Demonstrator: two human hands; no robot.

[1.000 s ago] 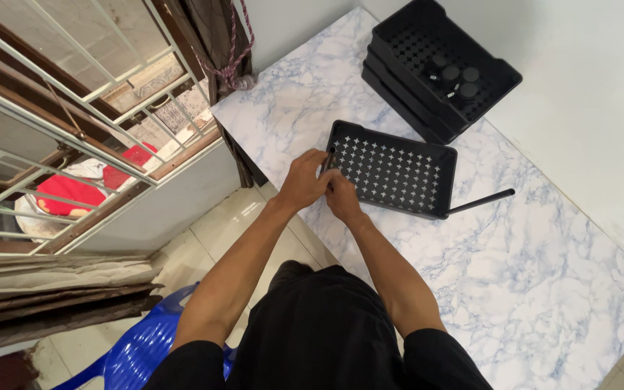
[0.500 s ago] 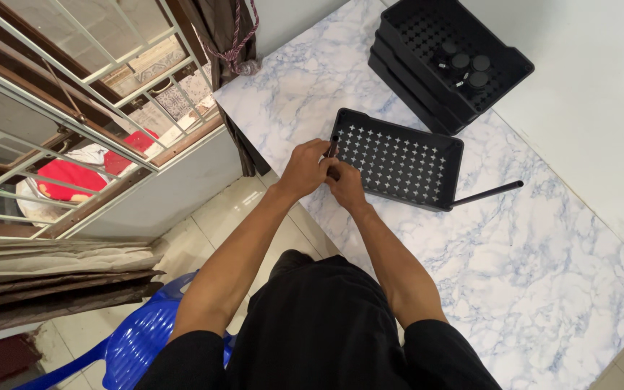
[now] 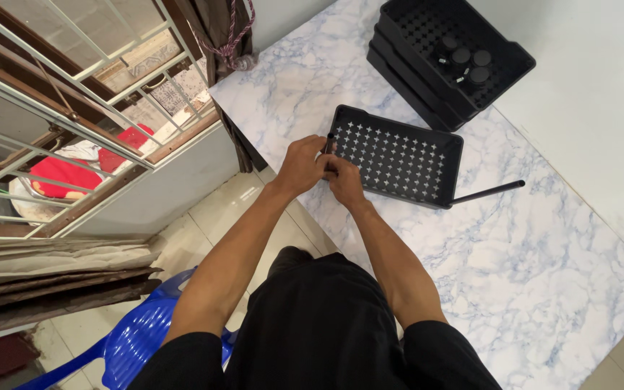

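A white table with blue marbling [image 3: 529,274] stands against a pale wall, next to a barred window grille [image 3: 74,87]; a blue plastic chair [image 3: 139,339] shows below on the tiled floor. On the table lies a shallow black tray [image 3: 399,155] whose floor is pierced with rows of star-shaped holes; nothing can be seen resting in it. Beyond it, well apart, sits a stack of black trays [image 3: 449,61], and the top one holds a few round black caps [image 3: 464,61] clustered together. A thin black rod [image 3: 485,193] lies on the table, just beside the near tray's right corner. The left hand [image 3: 301,165] and right hand [image 3: 342,177] meet at the tray's left edge, fingers curled and touching each other. Together they pinch a small black piece [image 3: 329,141] standing upright at the tray's rim.
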